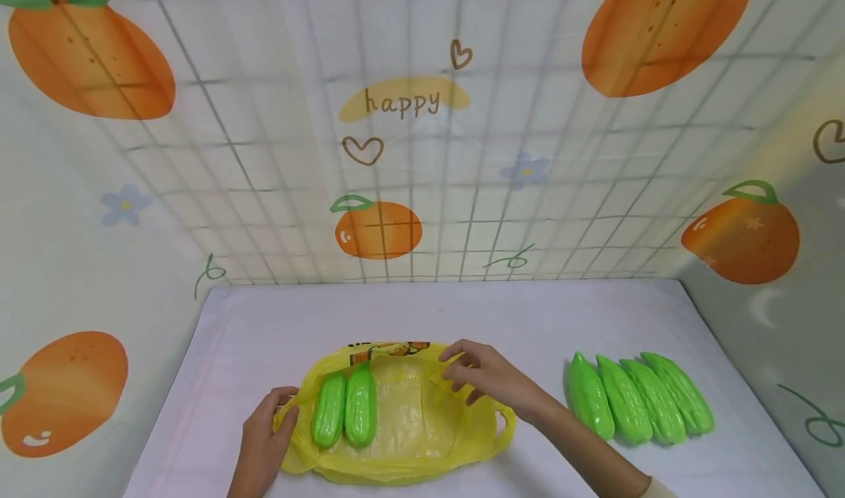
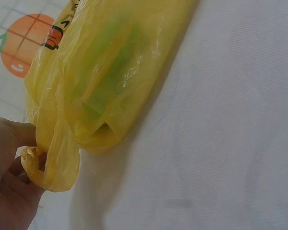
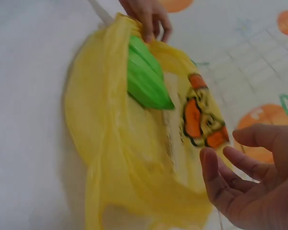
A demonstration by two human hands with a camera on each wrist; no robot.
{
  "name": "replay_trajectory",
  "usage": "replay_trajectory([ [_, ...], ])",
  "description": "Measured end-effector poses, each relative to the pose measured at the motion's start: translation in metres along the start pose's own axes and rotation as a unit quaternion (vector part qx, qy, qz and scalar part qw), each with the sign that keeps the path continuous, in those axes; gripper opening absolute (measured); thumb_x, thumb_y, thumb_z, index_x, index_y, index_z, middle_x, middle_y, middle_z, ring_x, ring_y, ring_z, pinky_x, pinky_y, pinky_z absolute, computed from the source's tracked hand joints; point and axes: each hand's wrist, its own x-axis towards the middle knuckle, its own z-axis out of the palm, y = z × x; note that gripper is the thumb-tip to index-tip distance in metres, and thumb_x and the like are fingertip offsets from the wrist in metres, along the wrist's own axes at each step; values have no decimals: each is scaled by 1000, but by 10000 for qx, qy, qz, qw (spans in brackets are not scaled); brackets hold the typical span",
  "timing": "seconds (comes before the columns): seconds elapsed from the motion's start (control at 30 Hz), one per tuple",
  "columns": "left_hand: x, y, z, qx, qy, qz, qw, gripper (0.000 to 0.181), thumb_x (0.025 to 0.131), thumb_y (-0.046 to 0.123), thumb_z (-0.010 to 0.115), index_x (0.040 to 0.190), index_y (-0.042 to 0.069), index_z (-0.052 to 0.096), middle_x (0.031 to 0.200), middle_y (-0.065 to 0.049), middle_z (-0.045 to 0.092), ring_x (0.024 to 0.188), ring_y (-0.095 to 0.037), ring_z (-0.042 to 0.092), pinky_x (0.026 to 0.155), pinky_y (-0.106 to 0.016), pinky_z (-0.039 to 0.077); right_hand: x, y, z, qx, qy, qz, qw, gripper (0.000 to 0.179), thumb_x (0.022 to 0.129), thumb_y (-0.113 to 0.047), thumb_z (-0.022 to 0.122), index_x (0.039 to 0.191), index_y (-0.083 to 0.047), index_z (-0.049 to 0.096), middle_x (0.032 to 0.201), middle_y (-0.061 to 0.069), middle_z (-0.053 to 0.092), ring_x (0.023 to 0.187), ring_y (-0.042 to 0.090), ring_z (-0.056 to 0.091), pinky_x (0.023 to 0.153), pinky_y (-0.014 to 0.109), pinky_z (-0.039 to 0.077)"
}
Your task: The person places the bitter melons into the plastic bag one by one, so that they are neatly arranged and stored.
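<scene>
- white table (image 1: 515, 311), plain-topped
- back wall (image 1: 277, 153): pale, grid-lined, printed with "happy" (image 1: 403, 102), two hearts (image 1: 363, 151), a small orange (image 1: 389, 230), a blue flower (image 1: 524, 169)
- left wall (image 1: 59, 263): pale, with an orange (image 1: 66, 395) low down and another blue flower (image 1: 125, 205)
- right wall (image 1: 739, 351): greyer, with an orange (image 1: 739, 245), a green squiggle (image 1: 821, 426), a pale moon (image 1: 766, 307)
- light: soft, yellowish high on the right

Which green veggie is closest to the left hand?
The leftmost green vegetable, in the yellow bag, near the left hand; the other five lie farther right.
</scene>
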Motion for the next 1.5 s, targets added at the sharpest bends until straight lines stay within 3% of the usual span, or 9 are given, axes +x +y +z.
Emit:
replay_trajectory([
  [0.23, 1, -1, 0, 9, 39, 72, 10000, 24, 99, 11, 61, 123, 10, 61, 111, -5, 66, 110, -23, 60, 100, -50, 46, -22, 12, -37, 20, 385, 118, 9992, 39, 98, -24, 60, 128, 1, 54, 110, 17, 66, 92, 30, 63, 72, 40, 59],
  [0.43, 0, -3, 1, -28, 47, 93, 9999, 24, 99, 11, 61, 123, 10, 61, 113, -5, 66, 111, -24, 60, 101, -51, 45, -40, 26, -65, -158, 953, 265, 9950, 38, 98, -23, 62, 128, 0, 54, 105, 13, 67, 93, 32, 64, 72, 39, 59],
  [0.63, 0, -3, 1, -27, 34, 77, 10000, 24, 99, 11, 62, 123, 11, 61, 113, -5, 66, 111, -23, 60, 101, -50, 45, -55, 45, -91, -302, 1264, 422, 9906, 40, 98, -22, 63, 129, 2, 52, 102, 11, 66, 92, 28, 64, 73, 41, 59],
  [0.9, -1, -1, 1, -20, 13, 33, 10000, 24, 99, 11, 61, 123, 11, 60, 115, -5, 66, 111, -23, 60, 102, -50, 45, -73, 64, -115, -764, 1706, 397, 9816, 40, 100, -18, 59, 130, 6, 50, 118, 25, 61, 95, 29, 64, 74, 41, 59],
  [1.07, -1, -2, 1, -23, 0, 24, 10000, 24, 99, 12, 61, 123, 11, 60, 115, -5, 66, 111, -23, 60, 102, -50, 45, -77, 73, -124, -1167, 1941, 422, 9731, 39, 99, -14, 58, 129, 8, 49, 122, 32, 57, 98, 34, 64, 71, 38, 60],
  [1.3, -1, -3, 1, -6, 15, 99, 9999, 23, 100, 12, 60, 123, 10, 60, 110, -4, 66, 109, -23, 60, 101, -50, 46, -77, 84, -134, -1605, 2130, 400, 9630, 38, 96, -7, 60, 128, 11, 50, 115, 31, 59, 95, 36, 65, 66, 36, 59],
  [1.5, -2, -4, 1, 29, 46, 162, 9999, 23, 99, 11, 61, 122, 10, 60, 109, -5, 66, 108, -23, 60, 100, -49, 46, -74, 93, -139, -2673, 2248, 362, 9364, 40, 90, -6, 64, 125, 9, 54, 105, 26, 63, 94, 40, 64, 65, 39, 56],
])
